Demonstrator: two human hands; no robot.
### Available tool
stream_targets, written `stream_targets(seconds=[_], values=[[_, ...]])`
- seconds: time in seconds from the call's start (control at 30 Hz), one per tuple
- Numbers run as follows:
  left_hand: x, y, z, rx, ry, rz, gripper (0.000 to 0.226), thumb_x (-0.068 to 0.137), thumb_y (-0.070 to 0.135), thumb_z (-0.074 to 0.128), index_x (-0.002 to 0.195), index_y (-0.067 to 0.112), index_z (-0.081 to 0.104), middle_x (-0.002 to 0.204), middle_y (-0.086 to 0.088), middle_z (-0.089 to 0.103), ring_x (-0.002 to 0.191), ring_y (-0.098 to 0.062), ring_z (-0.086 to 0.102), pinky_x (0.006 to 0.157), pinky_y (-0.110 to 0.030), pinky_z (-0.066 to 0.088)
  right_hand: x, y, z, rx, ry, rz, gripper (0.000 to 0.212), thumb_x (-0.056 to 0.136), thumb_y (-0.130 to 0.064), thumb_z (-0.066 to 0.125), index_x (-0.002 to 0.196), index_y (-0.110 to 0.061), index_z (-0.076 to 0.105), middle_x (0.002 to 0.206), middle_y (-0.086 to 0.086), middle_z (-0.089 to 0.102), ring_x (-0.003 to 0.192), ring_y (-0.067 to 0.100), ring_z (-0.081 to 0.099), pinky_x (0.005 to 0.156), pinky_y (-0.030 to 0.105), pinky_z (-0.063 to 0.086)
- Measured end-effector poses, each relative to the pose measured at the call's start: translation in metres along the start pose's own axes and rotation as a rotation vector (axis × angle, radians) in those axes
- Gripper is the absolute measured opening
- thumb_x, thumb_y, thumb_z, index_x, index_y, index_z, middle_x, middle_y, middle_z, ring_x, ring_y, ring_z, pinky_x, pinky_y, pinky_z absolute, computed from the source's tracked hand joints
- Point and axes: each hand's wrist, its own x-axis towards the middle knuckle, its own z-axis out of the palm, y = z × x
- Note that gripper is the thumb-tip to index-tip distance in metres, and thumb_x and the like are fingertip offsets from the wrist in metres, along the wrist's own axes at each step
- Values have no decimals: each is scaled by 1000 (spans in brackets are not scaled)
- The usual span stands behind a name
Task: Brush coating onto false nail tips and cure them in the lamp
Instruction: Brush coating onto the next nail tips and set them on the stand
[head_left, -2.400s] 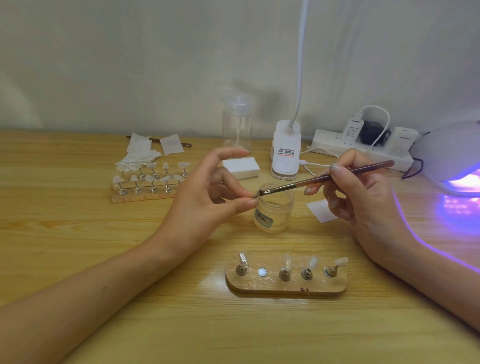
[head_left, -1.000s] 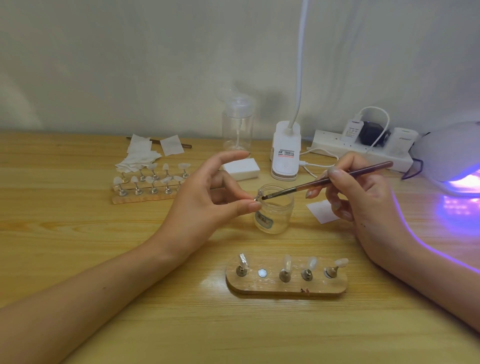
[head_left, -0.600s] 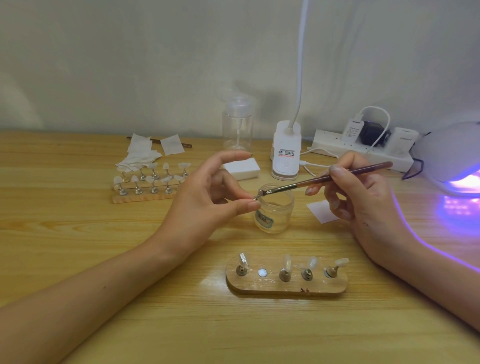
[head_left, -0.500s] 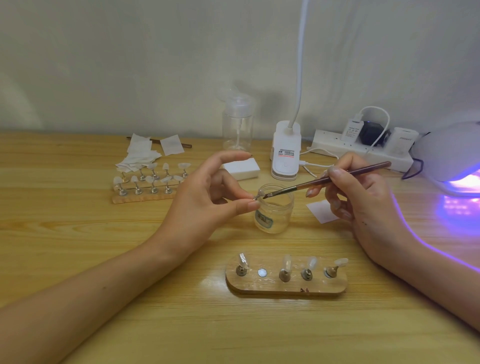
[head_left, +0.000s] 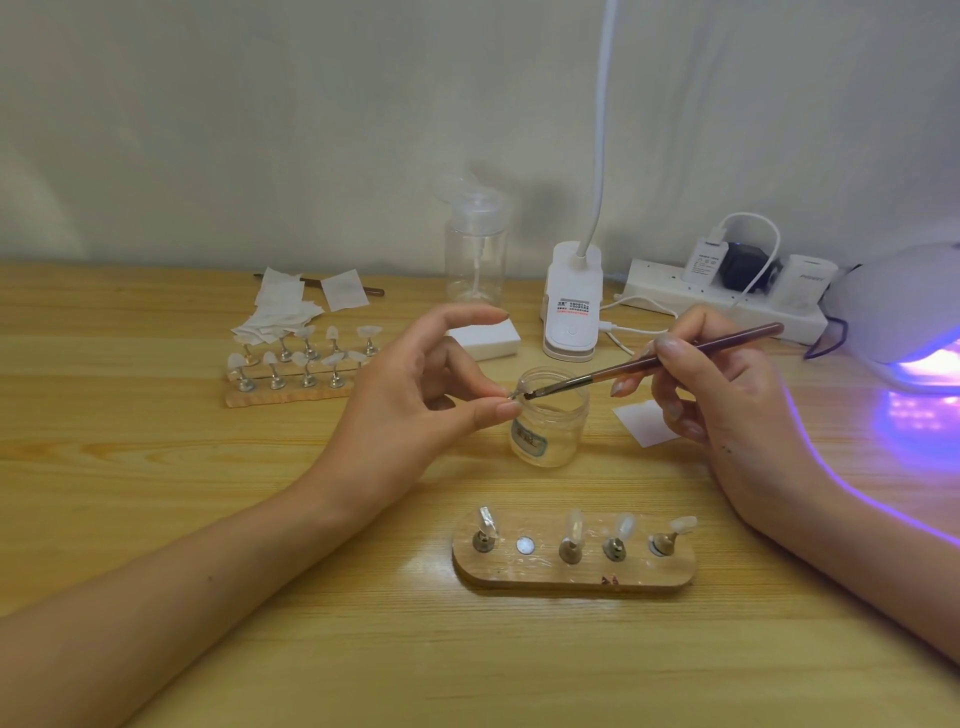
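My left hand (head_left: 415, 410) pinches a small clear nail tip on its stand (head_left: 519, 388) between thumb and finger, just above the open glass jar (head_left: 550, 423). My right hand (head_left: 727, 400) holds a brown brush (head_left: 654, 364) like a pen; its bristles touch the nail tip. Near me lies a wooden holder (head_left: 571, 574) with several nail tips standing on it and one bare magnet spot (head_left: 525, 545). The curing lamp (head_left: 904, 312) glows purple at the right edge.
A second wooden rack of nail tips (head_left: 296, 369) and a pile of white wipes (head_left: 285, 312) sit at the back left. A clear pump bottle (head_left: 475, 249), a white block (head_left: 488, 340), a desk lamp base (head_left: 571, 306) and a power strip (head_left: 722, 301) line the back.
The brush tip has made small strokes back and forth across the pinched nail tip. Both hands stay in about the same place above the jar.
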Motion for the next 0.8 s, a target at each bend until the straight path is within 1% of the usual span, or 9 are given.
stream_targets(seconds=[0.1, 0.2, 0.3, 0.43, 0.53, 0.6, 0.7, 0.8], values=[[0, 0, 0, 36, -6, 11, 57, 75, 21, 80, 128, 31, 60, 74, 7, 66, 87, -14, 73, 80, -53, 55, 0, -1, -1, 29, 24, -16, 20, 95, -24, 53, 79, -18, 44, 72, 10, 71, 49, 12, 35, 42, 17, 25], [1, -1, 1, 52, -7, 28, 55, 80, 12, 80, 127, 33, 60, 75, 7, 66, 86, -12, 72, 76, -57, 52, 0, -2, -1, 66, -1, -33, 17, 94, -24, 50, 78, -21, 46, 73, 8, 71, 49, 11, 36, 42, 18, 24], [2, -2, 0, 59, -7, 38, 55, 82, 9, 79, 128, 33, 60, 76, 7, 65, 87, -12, 72, 73, -56, 51, 0, -1, 1, 50, -34, -27, 20, 94, -25, 53, 74, -29, 52, 75, 9, 72, 50, 12, 36, 42, 16, 27], [2, -3, 0, 70, -6, 46, 55, 84, 8, 78, 130, 31, 60, 77, 6, 65, 88, -13, 72, 70, -56, 49, 0, 1, 0, 10, -5, 11, 16, 94, -24, 52, 79, -19, 46, 73, 11, 71, 46, 9, 34, 41, 14, 28], [2, -3, 0, 76, -10, 56, 54, 85, 6, 78, 130, 31, 60, 79, 7, 66, 88, -15, 72, 67, -57, 48, 1, 1, -2, 40, 10, 4, 18, 94, -25, 52, 77, -21, 47, 73, 12, 71, 48, 11, 34, 42, 17, 25], [2, -3, 0, 82, -6, 63, 54, 85, 5, 77, 131, 30, 60, 80, 7, 67, 88, -17, 72, 64, -55, 47, 1, -1, -2, 75, 5, -11, 19, 94, -25, 52, 75, -24, 48, 73, 11, 71, 49, 12, 35, 43, 20, 23], [2, -4, 1, 90, -1, 73, 55, 86, 4, 77, 131, 30, 60, 81, 6, 67, 84, -16, 71, 60, -49, 44, 1, 0, 0, 79, -32, -12, 21, 94, -26, 54, 73, -29, 52, 75, 10, 72, 49, 12, 35, 42, 17, 25], [3, -4, 1, 95, -2, 78, 55, 86, 4, 77, 130, 31, 60, 82, 6, 68, 83, -15, 70, 59, -45, 43, 0, 1, 0, 56, -31, 7, 18, 94, -25, 53, 77, -25, 50, 76, 12, 72, 47, 11, 33, 41, 15, 28]])
